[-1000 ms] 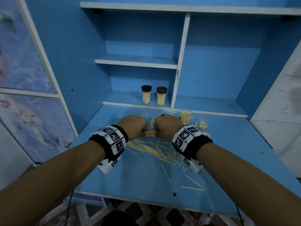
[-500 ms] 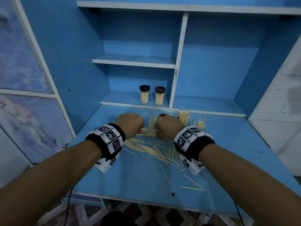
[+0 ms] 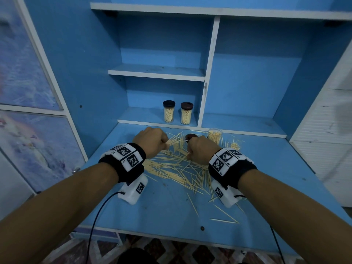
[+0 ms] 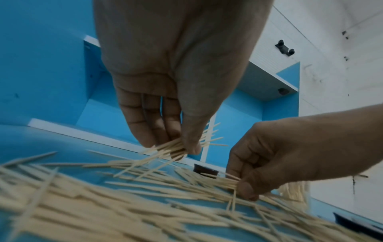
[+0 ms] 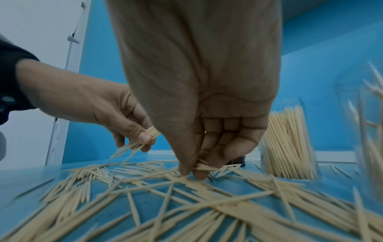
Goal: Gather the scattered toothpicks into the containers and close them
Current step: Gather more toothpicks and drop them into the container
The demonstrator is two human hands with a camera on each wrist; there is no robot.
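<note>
Pale wooden toothpicks (image 3: 177, 169) lie scattered over the blue desk top (image 3: 162, 208). My left hand (image 3: 152, 142) pinches a small bundle of toothpicks (image 4: 176, 147) between thumb and fingers, lifted just above the pile. My right hand (image 3: 198, 149) pinches a few toothpicks (image 5: 204, 166) at the pile's surface, fingertips touching the desk. An open clear container (image 3: 214, 135) half full of toothpicks stands behind my right hand, seen closer in the right wrist view as a container (image 5: 288, 144). A dark brown lid (image 3: 190, 137) lies beside it, partly hidden by my right hand.
Two lidded containers (image 3: 168, 111) (image 3: 186, 113) full of toothpicks stand on the low shelf behind. More loose toothpicks (image 3: 235, 145) lie right of the open container. A few strays (image 3: 223, 220) rest near the front edge. White shelf divider (image 3: 206, 73) rises behind.
Both hands held one bundle together between them; now they have parted. The left hand lifted its bundle up and left, the right hand dropped onto the pile.
</note>
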